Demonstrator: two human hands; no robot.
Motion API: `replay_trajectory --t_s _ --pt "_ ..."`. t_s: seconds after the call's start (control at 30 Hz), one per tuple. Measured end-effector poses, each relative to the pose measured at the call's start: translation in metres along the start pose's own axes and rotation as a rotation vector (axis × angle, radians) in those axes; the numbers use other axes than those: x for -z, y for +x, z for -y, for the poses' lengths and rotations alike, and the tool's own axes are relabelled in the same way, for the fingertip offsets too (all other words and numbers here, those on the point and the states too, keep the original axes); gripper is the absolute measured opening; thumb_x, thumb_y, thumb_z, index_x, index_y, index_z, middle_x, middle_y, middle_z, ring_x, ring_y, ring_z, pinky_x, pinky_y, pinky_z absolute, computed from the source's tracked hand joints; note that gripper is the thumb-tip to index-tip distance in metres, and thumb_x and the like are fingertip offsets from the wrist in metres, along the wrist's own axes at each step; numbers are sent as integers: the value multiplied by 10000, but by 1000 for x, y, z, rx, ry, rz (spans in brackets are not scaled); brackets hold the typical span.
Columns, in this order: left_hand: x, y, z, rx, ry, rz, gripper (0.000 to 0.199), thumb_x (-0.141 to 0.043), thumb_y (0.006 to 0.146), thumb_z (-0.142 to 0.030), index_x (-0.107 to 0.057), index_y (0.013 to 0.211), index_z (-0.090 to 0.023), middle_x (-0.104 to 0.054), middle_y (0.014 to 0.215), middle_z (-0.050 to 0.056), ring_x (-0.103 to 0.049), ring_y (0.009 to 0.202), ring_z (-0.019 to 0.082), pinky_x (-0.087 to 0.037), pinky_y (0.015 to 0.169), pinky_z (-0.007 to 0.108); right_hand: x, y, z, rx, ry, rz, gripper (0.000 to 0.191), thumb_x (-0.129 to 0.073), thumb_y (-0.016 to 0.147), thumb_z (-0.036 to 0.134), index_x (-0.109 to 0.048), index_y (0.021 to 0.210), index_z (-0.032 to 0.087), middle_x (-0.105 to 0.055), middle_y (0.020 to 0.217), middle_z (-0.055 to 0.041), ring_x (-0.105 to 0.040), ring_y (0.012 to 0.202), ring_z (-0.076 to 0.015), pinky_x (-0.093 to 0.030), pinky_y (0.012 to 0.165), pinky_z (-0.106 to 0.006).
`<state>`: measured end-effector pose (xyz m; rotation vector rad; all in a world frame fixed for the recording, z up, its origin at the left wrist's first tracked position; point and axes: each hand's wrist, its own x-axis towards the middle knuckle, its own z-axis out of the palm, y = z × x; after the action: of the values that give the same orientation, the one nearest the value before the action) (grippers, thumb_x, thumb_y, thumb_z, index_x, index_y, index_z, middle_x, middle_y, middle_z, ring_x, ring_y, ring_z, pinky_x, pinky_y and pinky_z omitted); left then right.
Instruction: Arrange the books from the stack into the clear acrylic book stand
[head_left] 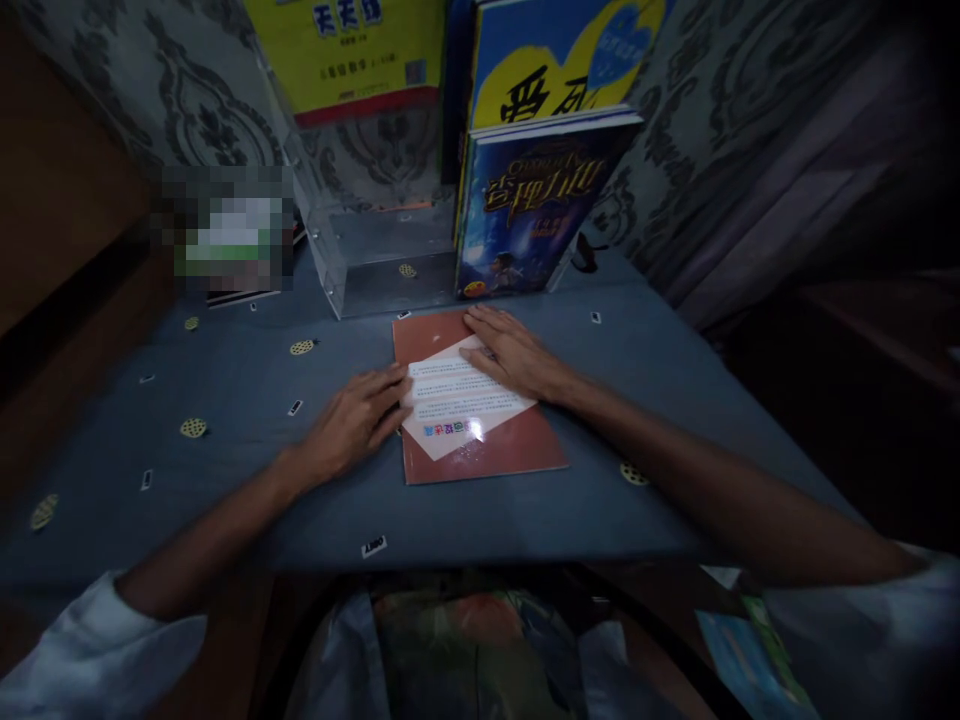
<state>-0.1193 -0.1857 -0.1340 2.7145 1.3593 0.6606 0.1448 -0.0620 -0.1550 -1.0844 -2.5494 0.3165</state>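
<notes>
A thin reddish-brown book [491, 455] lies closed and flat on the cloth. Its cover has a slanted white panel with lines of small print and a row of colourful characters. My right hand [514, 355] rests palm down over the upper right of the cover, its fingers stretched out. At the left edge of the book is my left hand [364, 410], fingers extended and slightly apart, with the tips at the cover's edge. Neither hand grips anything.
Behind the book stands a clear acrylic rack [334, 270] with a yellow workbook [352, 60] and several upright books, a dark blue one [532, 210] in front. A blurred-out item [232, 230] lies at the left. A blue patterned tablecloth [247, 500] covers the table.
</notes>
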Motion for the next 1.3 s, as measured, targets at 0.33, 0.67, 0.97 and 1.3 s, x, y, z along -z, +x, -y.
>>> replay_trajectory --t_s 0.33,0.67,0.97,1.3 --pt "2 -48 -68 -141 22 -112 356 -491 1031 -251 -564 1377 -202 -696 1295 112 -674 1206 246 -614 984 395 9 0 20 1 -87 -6 498 -402 1018 317 -544 1392 21 -500 1508 -248 -404 1458 -325 -267 1225 -544" --pt "-1 -39 -68 -192 80 -203 253 -480 1025 -186 -686 1172 -172 -760 1072 103 -751 942 224 -653 803 347 -42 21 109 494 -9 119 366 -471 1041 293 -609 1332 121 -539 1508 -144 -398 1470 -223 -288 1225 -394" --pt "-1 -40 -67 -190 76 -187 289 -502 1020 -182 -644 1272 -170 -731 1212 113 -728 1086 240 -642 894 375 -27 44 56 158 4 49 648 -448 1009 458 -412 1513 52 -381 1595 -218 -315 1507 -316 -287 1221 -496" --pt "1 -40 -70 -189 122 -170 260 -480 1032 -199 -650 1217 -135 -737 1188 129 -735 1057 247 -642 878 389 1 -16 6 -37 -39 33 736 -258 1029 553 -377 1539 36 -328 1625 -210 -219 1539 -308 -226 1251 -512"
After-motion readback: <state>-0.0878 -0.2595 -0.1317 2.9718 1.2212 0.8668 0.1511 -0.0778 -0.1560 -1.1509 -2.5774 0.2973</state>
